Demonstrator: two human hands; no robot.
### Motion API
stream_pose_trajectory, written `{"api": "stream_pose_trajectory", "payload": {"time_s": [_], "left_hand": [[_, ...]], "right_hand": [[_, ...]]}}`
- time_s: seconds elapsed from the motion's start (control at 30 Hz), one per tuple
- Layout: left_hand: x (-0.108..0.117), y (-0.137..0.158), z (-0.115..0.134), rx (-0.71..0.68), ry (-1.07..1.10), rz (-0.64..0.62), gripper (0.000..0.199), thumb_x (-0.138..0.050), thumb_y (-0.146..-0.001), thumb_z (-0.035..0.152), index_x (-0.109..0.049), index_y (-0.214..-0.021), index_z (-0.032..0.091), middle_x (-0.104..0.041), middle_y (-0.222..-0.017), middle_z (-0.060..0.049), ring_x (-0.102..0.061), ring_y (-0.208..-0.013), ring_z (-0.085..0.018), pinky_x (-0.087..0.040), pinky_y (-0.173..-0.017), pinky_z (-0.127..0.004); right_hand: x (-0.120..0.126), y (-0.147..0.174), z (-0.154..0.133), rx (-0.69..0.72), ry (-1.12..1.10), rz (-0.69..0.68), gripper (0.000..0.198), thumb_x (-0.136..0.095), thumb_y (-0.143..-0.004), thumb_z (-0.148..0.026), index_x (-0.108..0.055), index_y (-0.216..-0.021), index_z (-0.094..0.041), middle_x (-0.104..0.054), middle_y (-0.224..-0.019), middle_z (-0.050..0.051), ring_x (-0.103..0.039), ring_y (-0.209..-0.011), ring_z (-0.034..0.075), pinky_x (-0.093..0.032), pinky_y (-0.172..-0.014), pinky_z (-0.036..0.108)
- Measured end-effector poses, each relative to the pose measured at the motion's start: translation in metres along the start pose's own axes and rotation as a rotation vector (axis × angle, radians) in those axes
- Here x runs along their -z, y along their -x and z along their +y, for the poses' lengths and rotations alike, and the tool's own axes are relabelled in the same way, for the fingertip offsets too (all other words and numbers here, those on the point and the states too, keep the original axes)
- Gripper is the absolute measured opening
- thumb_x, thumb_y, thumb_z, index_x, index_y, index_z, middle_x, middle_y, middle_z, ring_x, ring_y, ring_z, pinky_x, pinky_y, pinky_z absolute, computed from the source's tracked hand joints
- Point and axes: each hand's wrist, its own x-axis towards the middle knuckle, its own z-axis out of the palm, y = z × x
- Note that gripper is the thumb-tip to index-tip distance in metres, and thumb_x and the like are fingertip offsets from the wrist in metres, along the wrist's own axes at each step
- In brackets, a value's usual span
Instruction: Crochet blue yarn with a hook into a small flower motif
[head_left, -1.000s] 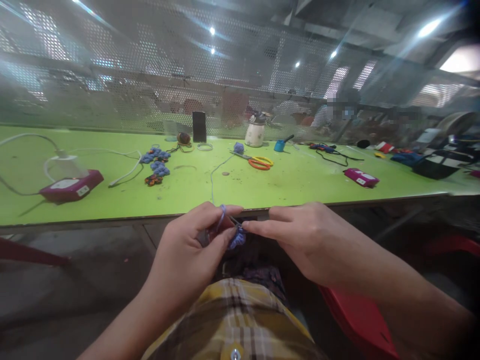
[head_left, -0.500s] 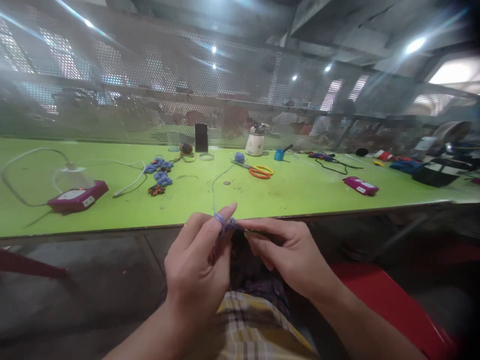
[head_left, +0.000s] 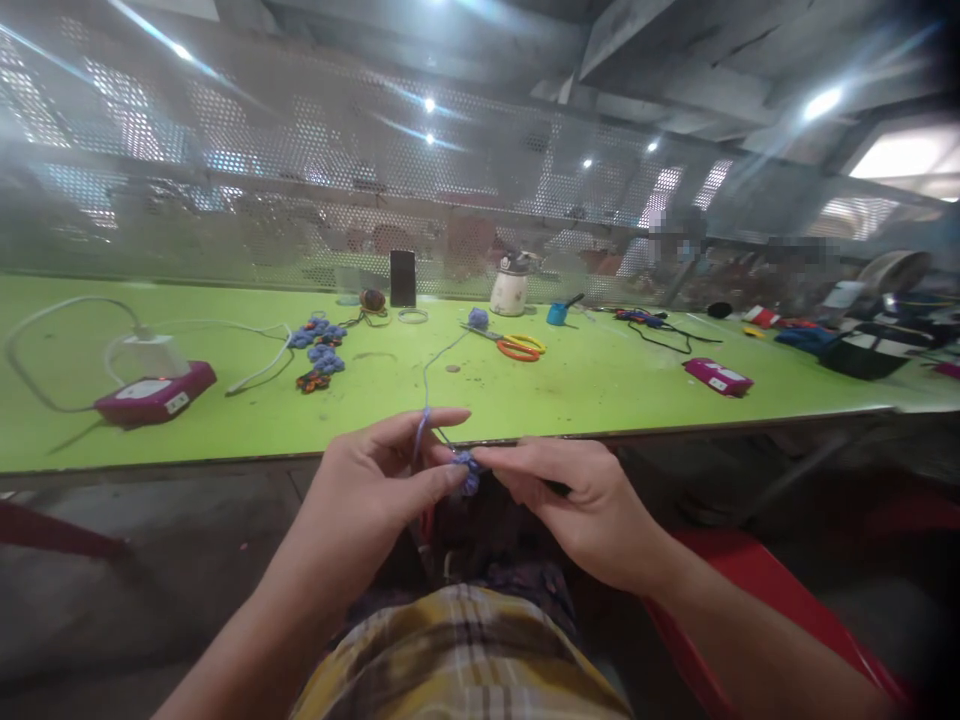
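Observation:
A small purple-blue crochet piece (head_left: 469, 476) is pinched between the thumb and fingers of my left hand (head_left: 367, 480). The index finger of that hand is stretched out, with purple yarn (head_left: 425, 378) looped over it. This strand runs up the table to a little yarn ball (head_left: 478, 318). Close on the right, my right hand (head_left: 574, 490) is closed in a pinch at the edge of the piece. A thin crochet hook (head_left: 456, 450) appears to reach from its fingers into the stitches; most of it is hidden.
Orange-and-yellow scissors (head_left: 517, 346) lie beside the ball on the green table (head_left: 390, 395). Finished crochet flowers (head_left: 324, 345) lie to the left, near a purple power socket (head_left: 157, 393) with cables. A phone (head_left: 403, 278) and a cream jug (head_left: 509, 290) stand behind. A red stool (head_left: 720, 570) is at right.
My left hand has turned and opened out its index finger, drawing the yarn into a taut loop. The crochet piece now shows lower between the hands. My right hand has hardly moved.

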Motion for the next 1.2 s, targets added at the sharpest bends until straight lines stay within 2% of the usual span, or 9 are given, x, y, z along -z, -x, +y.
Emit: {"api": "stream_pose_trajectory", "payload": {"time_s": [0.13, 0.23, 0.33, 0.43, 0.67, 0.8, 0.93, 1.07, 1.2], "left_hand": [[0.0, 0.002, 0.006, -0.014, -0.088, -0.049, 0.029, -0.084, -0.064, 0.016, -0.079, -0.091, 0.023, -0.065, -0.065, 0.003, -0.061, -0.06, -0.01, -0.048, -0.057, -0.02], [0.004, 0.002, 0.008, 0.025, -0.07, -0.127, 0.02, -0.082, -0.067, 0.019, -0.078, -0.087, 0.022, -0.067, -0.066, 0.001, -0.062, -0.061, -0.011, -0.049, -0.059, -0.021], [0.01, 0.0, 0.008, 0.073, 0.005, -0.183, 0.013, -0.081, -0.07, 0.02, -0.076, -0.082, 0.02, -0.07, -0.069, 0.0, -0.063, -0.063, -0.013, -0.05, -0.062, -0.023], [0.012, -0.001, 0.007, 0.124, 0.09, -0.217, 0.01, -0.081, -0.069, 0.018, -0.074, -0.077, 0.018, -0.068, -0.067, 0.0, -0.062, -0.062, -0.013, -0.049, -0.062, -0.023], [0.007, -0.003, 0.001, 0.146, 0.19, -0.187, 0.015, -0.083, -0.063, 0.012, -0.068, -0.063, 0.014, -0.062, -0.062, 0.001, -0.055, -0.059, -0.008, -0.045, -0.058, -0.017], [0.006, -0.004, -0.002, 0.132, 0.154, -0.156, 0.02, -0.083, -0.065, 0.014, -0.074, -0.082, 0.017, -0.065, -0.068, 0.001, -0.058, -0.062, -0.009, -0.047, -0.062, -0.019], [0.006, -0.002, -0.005, 0.109, 0.096, -0.175, 0.046, -0.083, -0.068, 0.018, -0.072, -0.113, 0.024, -0.064, -0.073, 0.002, -0.058, -0.066, -0.01, -0.047, -0.064, -0.02], [0.005, 0.003, -0.007, 0.059, 0.039, -0.198, 0.055, -0.079, -0.075, 0.02, -0.065, -0.127, 0.033, -0.06, -0.078, 0.003, -0.057, -0.07, -0.01, -0.046, -0.064, -0.021], [0.005, 0.006, -0.009, 0.039, 0.003, -0.242, 0.055, -0.074, -0.079, 0.021, -0.061, -0.132, 0.032, -0.059, -0.081, 0.002, -0.058, -0.074, -0.013, -0.046, -0.067, -0.024]], "right_hand": [[0.017, 0.002, -0.004, 0.111, 0.281, -0.141, 0.04, -0.048, -0.091, -0.004, -0.067, -0.124, -0.017, -0.069, -0.083, 0.006, -0.058, -0.068, 0.013, -0.044, -0.062, 0.023], [0.024, 0.001, -0.008, 0.114, 0.323, -0.199, 0.045, -0.048, -0.089, 0.001, -0.065, -0.126, -0.017, -0.07, -0.089, 0.007, -0.059, -0.073, 0.013, -0.044, -0.064, 0.023], [0.027, -0.003, -0.011, 0.106, 0.219, -0.242, 0.045, -0.048, -0.089, 0.0, -0.064, -0.128, -0.017, -0.073, -0.102, 0.007, -0.064, -0.084, 0.013, -0.048, -0.073, 0.023], [0.028, -0.007, -0.013, 0.056, 0.093, -0.26, 0.037, -0.05, -0.093, -0.007, -0.067, -0.125, -0.018, -0.075, -0.106, 0.006, -0.068, -0.088, 0.013, -0.051, -0.08, 0.025], [0.021, -0.005, -0.008, -0.073, -0.097, -0.212, 0.029, -0.057, -0.091, -0.013, -0.073, -0.115, -0.016, -0.077, -0.098, 0.007, -0.069, -0.081, 0.014, -0.054, -0.075, 0.026], [0.016, -0.003, -0.005, -0.104, -0.177, -0.187, 0.03, -0.057, -0.09, -0.011, -0.074, -0.114, -0.016, -0.077, -0.089, 0.007, -0.062, -0.068, 0.011, -0.051, -0.063, 0.023], [0.014, -0.003, -0.004, -0.156, -0.258, -0.131, 0.03, -0.059, -0.088, -0.01, -0.075, -0.112, -0.016, -0.068, -0.069, 0.002, -0.049, -0.057, 0.008, -0.04, -0.051, 0.019], [0.011, -0.002, -0.002, -0.358, -0.475, -0.104, 0.028, -0.062, -0.087, -0.014, -0.075, -0.112, -0.017, -0.052, -0.054, -0.004, -0.037, -0.045, 0.004, -0.028, -0.042, 0.017], [0.005, -0.002, 0.001, -0.509, -0.689, -0.077, 0.028, -0.068, -0.084, -0.023, -0.075, -0.11, -0.017, -0.053, -0.055, -0.003, -0.036, -0.039, 0.003, -0.023, -0.036, 0.016]]}}
